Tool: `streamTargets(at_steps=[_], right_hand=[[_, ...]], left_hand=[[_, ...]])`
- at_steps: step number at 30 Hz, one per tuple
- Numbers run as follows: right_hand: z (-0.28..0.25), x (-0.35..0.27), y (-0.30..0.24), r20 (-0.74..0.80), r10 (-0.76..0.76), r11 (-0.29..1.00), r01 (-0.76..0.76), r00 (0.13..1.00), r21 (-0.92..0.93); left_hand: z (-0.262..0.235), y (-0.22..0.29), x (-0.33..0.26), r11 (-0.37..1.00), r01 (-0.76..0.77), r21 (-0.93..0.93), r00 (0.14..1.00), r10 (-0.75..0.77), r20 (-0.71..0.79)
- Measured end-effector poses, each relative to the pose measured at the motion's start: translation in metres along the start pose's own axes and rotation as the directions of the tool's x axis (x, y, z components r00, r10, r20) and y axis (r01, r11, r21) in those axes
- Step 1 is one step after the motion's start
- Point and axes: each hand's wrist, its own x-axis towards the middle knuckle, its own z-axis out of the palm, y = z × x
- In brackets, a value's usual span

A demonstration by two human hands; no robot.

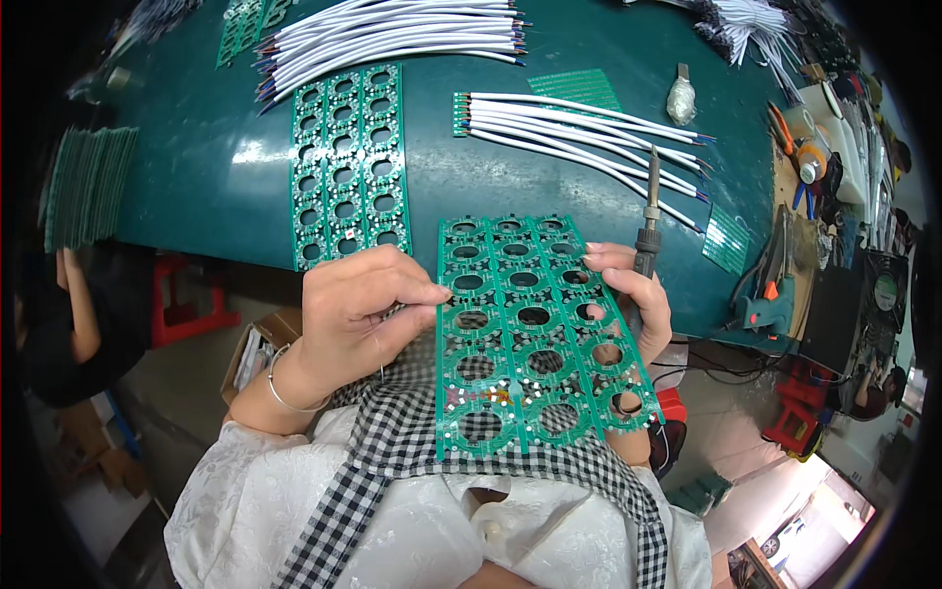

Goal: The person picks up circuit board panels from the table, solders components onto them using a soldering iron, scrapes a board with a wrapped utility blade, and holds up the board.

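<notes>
A green circuit board panel (pixel 505 306) with rows of round holes is held up tilted over my lap. My left hand (pixel 363 309) pinches its left edge between thumb and forefinger. A thin pale strand hangs below those fingers; I cannot make out what it is. On the panel's right side, my right hand (pixel 638 299) supports the edge, its fingers partly hidden behind the board. That hand also grips a soldering iron (pixel 648 231), whose tip points up and away from me. A second panel (pixel 345 167) of the same kind lies flat on the table beyond my left hand.
White cables (pixel 392 39) lie bundled on the green table (pixel 206 196). More cables (pixel 579 133) are joined to a small board. At right are a foil-like wrapped tool (pixel 681 98), orange-handled pliers (pixel 781 128) and a glue gun (pixel 767 306). Stacked boards (pixel 90 187) stand left, near another person's arm (pixel 80 309).
</notes>
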Motion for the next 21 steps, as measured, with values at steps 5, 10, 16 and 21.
streamTargets(at_steps=[5,10,16,21], right_hand=[[-0.0014,0.0003,0.0038,0.020,-0.024,1.000,0.024,1.000,0.007],[-0.0015,-0.0012,0.0048,0.014,-0.018,1.000,0.018,1.000,0.017],[0.0001,-0.0005,0.0034,0.026,-0.006,1.000,0.006,1.000,-0.003],[-0.0005,-0.0009,0.0074,0.027,-0.032,0.999,0.032,0.999,0.005]], left_hand=[[-0.0017,0.0004,0.0011,1.000,-0.007,0.000,1.000,0.007,0.030],[-0.0005,-0.0045,0.0018,1.000,-0.024,-0.002,0.999,0.024,0.022],[0.0025,-0.0067,0.0028,0.999,0.007,0.042,0.999,-0.005,-0.040],[0.0054,-0.0050,0.0065,0.981,0.120,0.153,0.993,-0.116,-0.039]])
